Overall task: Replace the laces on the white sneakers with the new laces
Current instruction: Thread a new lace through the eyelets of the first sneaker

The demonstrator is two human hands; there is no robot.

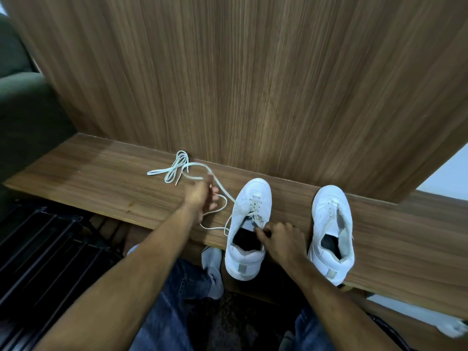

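Two white sneakers stand on a low wooden shelf [101,183], toes toward the wall. The left sneaker [249,231] carries a white lace [222,192] through its eyelets, and one long end runs out to the left. My left hand [202,198] grips that loose end and holds it away from the shoe, blurred by motion. My right hand [281,240] pinches the tongue and lacing at the top of the left sneaker. The right sneaker [331,234] stands untouched with a lace in its front eyelets. A second white lace [174,168] lies bundled by the wall.
A tall wooden panel [253,84] rises straight behind the shelf. A dark sofa [22,102] stands at the left, and a black slatted rack [50,249] sits below it. My knees in jeans and a white sock are under the shelf's front edge.
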